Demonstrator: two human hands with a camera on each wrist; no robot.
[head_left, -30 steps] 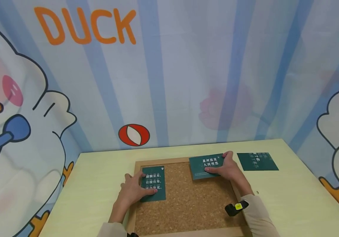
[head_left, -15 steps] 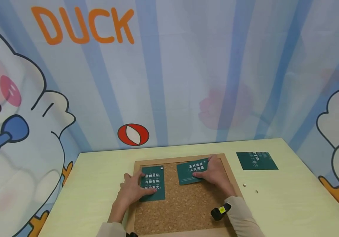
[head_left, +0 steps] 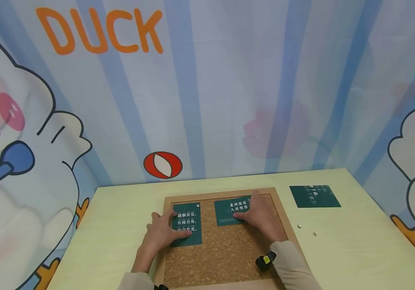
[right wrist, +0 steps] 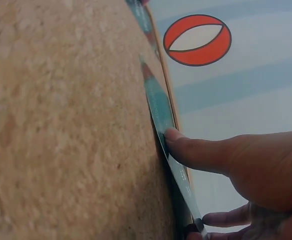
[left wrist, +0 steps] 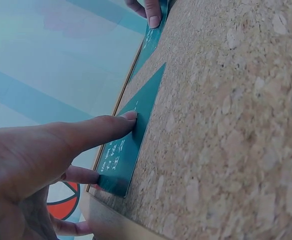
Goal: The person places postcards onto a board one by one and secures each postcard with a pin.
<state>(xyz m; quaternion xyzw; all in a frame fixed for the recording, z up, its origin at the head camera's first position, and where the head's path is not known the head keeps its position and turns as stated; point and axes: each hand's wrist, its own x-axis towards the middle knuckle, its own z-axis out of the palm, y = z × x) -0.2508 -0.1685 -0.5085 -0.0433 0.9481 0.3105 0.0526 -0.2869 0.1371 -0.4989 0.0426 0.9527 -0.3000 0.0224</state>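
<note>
A framed corkboard point(head_left: 221, 255) lies on the table. At its upper left is an upright dark green card point(head_left: 195, 219) with white lettering and a small shiny pushpin point(head_left: 198, 205) in its top right corner. My left hand point(head_left: 158, 233) presses this card at its left side, thumb on its face and fingers spread at the edge. Another green card point(head_left: 223, 211) sits sideways near the board's upper right, slightly tilted. My right hand point(head_left: 263, 217) pinches its right end, thumb point(right wrist: 186, 147) on the printed face. In the right wrist view, the card's near edge stands off the cork with a shadow beneath.
A third green card point(head_left: 315, 197) lies on the table right of the board. Two small shiny pins, one nearer point(head_left: 299, 226) and one farther right point(head_left: 314, 234), rest beside the frame. A printed duck curtain point(head_left: 225, 100) hangs behind the table.
My right hand has moved left with its card, from the board's right edge farther onto the cork, and slowed. The pin nearer the frame has come into view. My left hand stays put.
</note>
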